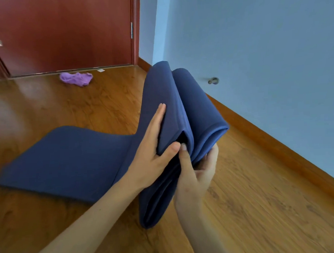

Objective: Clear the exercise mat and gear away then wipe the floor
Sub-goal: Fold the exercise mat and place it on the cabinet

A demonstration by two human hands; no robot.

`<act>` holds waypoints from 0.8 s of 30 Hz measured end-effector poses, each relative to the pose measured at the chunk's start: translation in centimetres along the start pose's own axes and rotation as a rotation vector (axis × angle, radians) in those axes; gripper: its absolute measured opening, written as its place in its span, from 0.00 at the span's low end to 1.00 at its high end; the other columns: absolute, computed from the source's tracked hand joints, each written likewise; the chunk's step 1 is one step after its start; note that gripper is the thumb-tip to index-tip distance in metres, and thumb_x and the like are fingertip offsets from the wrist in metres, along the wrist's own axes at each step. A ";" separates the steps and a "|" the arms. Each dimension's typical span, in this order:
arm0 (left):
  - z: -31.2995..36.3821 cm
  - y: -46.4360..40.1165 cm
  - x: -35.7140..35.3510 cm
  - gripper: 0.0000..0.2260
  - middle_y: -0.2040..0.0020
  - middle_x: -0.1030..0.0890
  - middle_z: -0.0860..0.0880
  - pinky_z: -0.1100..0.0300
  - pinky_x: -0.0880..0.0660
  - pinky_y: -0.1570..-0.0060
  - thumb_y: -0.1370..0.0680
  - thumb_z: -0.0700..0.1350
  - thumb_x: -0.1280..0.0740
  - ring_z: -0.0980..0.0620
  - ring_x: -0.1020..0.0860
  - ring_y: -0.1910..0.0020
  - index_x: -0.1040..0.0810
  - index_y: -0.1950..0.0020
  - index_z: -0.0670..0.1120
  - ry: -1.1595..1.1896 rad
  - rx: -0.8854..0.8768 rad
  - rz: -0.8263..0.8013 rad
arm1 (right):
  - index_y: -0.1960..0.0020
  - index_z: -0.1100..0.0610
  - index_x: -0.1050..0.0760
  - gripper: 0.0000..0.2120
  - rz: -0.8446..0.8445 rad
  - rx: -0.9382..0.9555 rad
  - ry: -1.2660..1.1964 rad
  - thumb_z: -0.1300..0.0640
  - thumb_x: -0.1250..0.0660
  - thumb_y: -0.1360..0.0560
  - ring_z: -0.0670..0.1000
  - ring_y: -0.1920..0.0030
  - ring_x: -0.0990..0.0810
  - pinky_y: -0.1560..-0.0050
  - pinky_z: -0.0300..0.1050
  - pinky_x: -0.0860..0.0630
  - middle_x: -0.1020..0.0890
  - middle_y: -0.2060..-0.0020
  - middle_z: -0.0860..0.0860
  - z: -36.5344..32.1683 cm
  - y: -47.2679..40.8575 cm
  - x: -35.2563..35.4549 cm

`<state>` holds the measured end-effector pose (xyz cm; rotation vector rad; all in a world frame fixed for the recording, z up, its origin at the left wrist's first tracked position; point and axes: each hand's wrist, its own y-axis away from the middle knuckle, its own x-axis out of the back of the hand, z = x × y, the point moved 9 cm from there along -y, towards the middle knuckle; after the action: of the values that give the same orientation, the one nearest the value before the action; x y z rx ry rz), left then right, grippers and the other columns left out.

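Note:
A dark blue exercise mat point(68, 158) is partly folded. Its left part lies flat on the wooden floor, while its right part stands up in several stacked folds. My left hand point(155, 143) lies flat against the left face of the folds, its thumb hooked over the near edge. My right hand point(198, 167) grips the folded stack from below and from the right, thumb on the near edge beside my left thumb. A purple cloth point(76, 78) lies crumpled on the floor near the door.
A dark red door point(64, 33) stands shut at the back. A pale blue wall point(254, 57) with a wooden skirting board runs along the right. A metal door stopper point(213, 80) sticks out of that wall. Glossy wooden floor point(260, 208) surrounds the mat.

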<state>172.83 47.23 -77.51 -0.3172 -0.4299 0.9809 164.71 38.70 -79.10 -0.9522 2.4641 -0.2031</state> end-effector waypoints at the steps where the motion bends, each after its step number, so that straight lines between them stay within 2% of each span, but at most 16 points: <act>1: -0.7 0.2 0.0 0.36 0.23 0.48 0.55 0.55 0.45 0.27 0.25 0.59 0.40 0.61 0.48 0.25 0.52 0.23 0.49 -0.008 0.025 -0.012 | 0.37 0.54 0.31 0.20 -0.012 -0.043 -0.006 0.66 0.34 0.26 0.50 0.46 0.20 0.49 0.41 0.24 0.19 0.48 0.50 1.0 0.4 -0.1; 4: -2.4 1.1 -1.5 0.35 0.23 0.49 0.58 0.61 0.48 0.27 0.26 0.64 0.42 0.63 0.50 0.26 0.52 0.24 0.53 -0.026 0.061 -0.092 | 0.37 0.46 0.34 0.26 -0.001 -0.139 0.001 0.70 0.35 0.26 0.43 0.44 0.21 0.49 0.35 0.25 0.19 0.47 0.39 2.9 1.3 1.7; 7: -2.5 1.6 -4.3 0.29 0.24 0.48 0.59 0.68 0.51 0.28 0.24 0.64 0.47 0.65 0.50 0.26 0.49 0.26 0.56 -0.037 0.053 -0.193 | 0.31 0.49 0.37 0.31 0.073 -0.174 0.105 0.63 0.30 0.29 0.44 0.41 0.23 0.44 0.37 0.25 0.21 0.41 0.44 2.9 1.5 5.8; 10: -3.0 1.6 -7.0 0.26 0.24 0.49 0.61 0.72 0.52 0.30 0.23 0.61 0.49 0.68 0.51 0.27 0.48 0.26 0.58 -0.059 0.091 -0.293 | 0.32 0.51 0.34 0.27 0.117 -0.252 0.183 0.62 0.30 0.28 0.44 0.44 0.21 0.45 0.40 0.23 0.20 0.44 0.46 2.9 1.2 10.0; 14: -3.7 3.3 -10.8 0.28 0.23 0.54 0.59 0.68 0.57 0.28 0.20 0.59 0.47 0.66 0.58 0.27 0.52 0.23 0.53 -0.368 -0.018 -0.434 | 0.36 0.54 0.30 0.24 0.195 -0.348 0.205 0.57 0.28 0.30 0.48 0.43 0.21 0.41 0.47 0.26 0.19 0.44 0.49 3.1 1.1 15.5; 17: -5.1 5.1 -12.7 0.31 0.23 0.57 0.57 0.64 0.60 0.28 0.21 0.59 0.44 0.63 0.60 0.26 0.56 0.23 0.54 -0.579 -0.099 -0.510 | 0.35 0.55 0.31 0.24 0.303 -0.355 0.352 0.58 0.29 0.28 0.48 0.45 0.22 0.40 0.49 0.27 0.21 0.44 0.49 2.6 1.0 19.5; 19: -7.1 5.9 -13.4 0.32 0.23 0.57 0.54 0.62 0.60 0.27 0.20 0.57 0.44 0.59 0.60 0.25 0.59 0.24 0.52 -0.715 -0.075 -0.528 | 0.33 0.56 0.34 0.27 0.376 -0.379 0.427 0.59 0.28 0.29 0.48 0.44 0.23 0.40 0.49 0.27 0.23 0.43 0.50 2.6 0.8 22.4; 21: -8.9 6.3 -14.2 0.32 0.23 0.55 0.49 0.58 0.55 0.27 0.20 0.55 0.43 0.53 0.54 0.24 0.57 0.23 0.48 -0.820 -0.051 -0.533 | 0.28 0.57 0.40 0.35 0.413 -0.440 0.480 0.57 0.27 0.29 0.49 0.40 0.27 0.37 0.47 0.31 0.27 0.39 0.48 3.2 0.8 24.8; 23: -9.5 6.8 -15.9 0.33 0.25 0.40 0.42 0.54 0.40 0.31 0.24 0.54 0.35 0.46 0.38 0.27 0.43 0.25 0.42 -0.929 -0.128 -0.531 | 0.26 0.56 0.44 0.38 0.437 -0.511 0.526 0.55 0.28 0.29 0.49 0.39 0.30 0.39 0.45 0.34 0.30 0.38 0.47 4.0 1.0 26.8; 24: -9.8 7.0 -16.9 0.33 0.30 0.31 0.40 0.53 0.32 0.36 0.28 0.54 0.30 0.45 0.30 0.32 0.35 0.28 0.40 -0.971 -0.174 -0.529 | 0.26 0.56 0.44 0.37 0.438 -0.542 0.564 0.54 0.29 0.28 0.51 0.39 0.29 0.40 0.45 0.34 0.29 0.38 0.48 4.3 1.1 27.6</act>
<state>164.30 35.90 -92.63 0.1502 -1.4089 0.5161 148.56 21.28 -93.92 -0.5610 3.2714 0.4237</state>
